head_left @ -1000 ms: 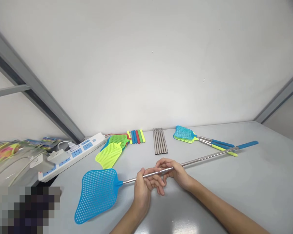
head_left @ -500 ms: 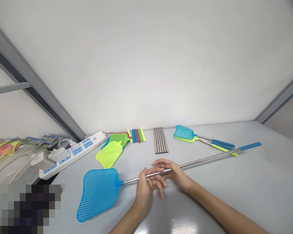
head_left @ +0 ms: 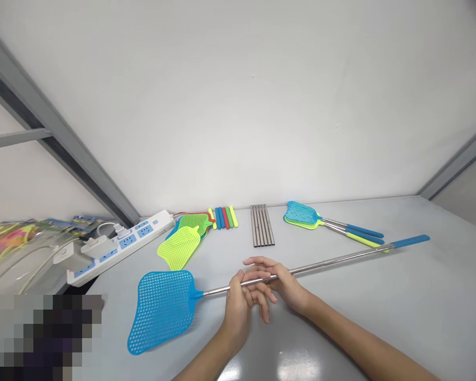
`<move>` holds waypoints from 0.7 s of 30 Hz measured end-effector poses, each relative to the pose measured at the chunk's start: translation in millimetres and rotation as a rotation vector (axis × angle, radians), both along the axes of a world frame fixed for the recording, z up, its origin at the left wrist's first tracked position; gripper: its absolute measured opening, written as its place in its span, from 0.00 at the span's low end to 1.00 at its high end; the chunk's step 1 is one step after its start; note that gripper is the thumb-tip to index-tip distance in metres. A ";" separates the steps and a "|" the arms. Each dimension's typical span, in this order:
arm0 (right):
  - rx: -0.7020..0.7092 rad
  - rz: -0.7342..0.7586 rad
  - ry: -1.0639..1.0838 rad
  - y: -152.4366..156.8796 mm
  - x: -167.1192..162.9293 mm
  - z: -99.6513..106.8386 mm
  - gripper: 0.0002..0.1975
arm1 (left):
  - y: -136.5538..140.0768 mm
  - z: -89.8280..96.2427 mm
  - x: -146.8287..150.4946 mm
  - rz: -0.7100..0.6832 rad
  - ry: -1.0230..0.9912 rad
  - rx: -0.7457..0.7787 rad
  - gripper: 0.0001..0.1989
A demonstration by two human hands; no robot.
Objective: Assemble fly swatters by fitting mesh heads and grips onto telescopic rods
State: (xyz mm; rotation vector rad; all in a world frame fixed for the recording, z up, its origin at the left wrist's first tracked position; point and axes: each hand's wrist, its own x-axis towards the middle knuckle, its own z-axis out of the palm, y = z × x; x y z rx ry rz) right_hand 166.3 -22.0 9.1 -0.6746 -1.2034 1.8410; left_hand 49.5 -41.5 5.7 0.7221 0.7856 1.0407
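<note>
A fly swatter with a broad blue mesh head (head_left: 164, 309), an extended metal rod and a blue grip lies slantwise across both hands above the table. My left hand (head_left: 240, 304) is closed loosely around the rod near the head, thumb on top and fingers curled below. My right hand (head_left: 287, 286) holds the rod just to the right, its fingers overlapping those of the left. Part of the rod and some fingertips are hidden where the hands meet. The blue grip (head_left: 410, 242) points to the far right.
Loose swatter heads (head_left: 180, 248) lie at the left, beside several coloured grips (head_left: 223, 218). Several metal rods (head_left: 262, 226) lie near the wall. Assembled swatters (head_left: 303, 214) rest at the right. A power strip (head_left: 122, 246) with plugs and plastic-bagged items (head_left: 16, 243) occupy the left edge.
The whole view has shifted slightly, so everything sits a little further right and higher. Both hands keep nearly the same hold on the swatter.
</note>
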 end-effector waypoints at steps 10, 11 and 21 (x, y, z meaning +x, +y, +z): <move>-0.036 -0.002 0.035 0.9 -6.4 -7.6 0.18 | -0.4 -1.7 3.0 -0.022 0.003 0.045 0.24; -0.047 -0.002 0.039 1.2 -6.5 -7.2 0.18 | 0.1 -2.3 3.1 -0.028 0.008 0.046 0.24; -0.099 -0.015 -0.006 3.4 -2.2 1.9 0.18 | 6.1 3.1 1.8 0.000 0.023 0.029 0.23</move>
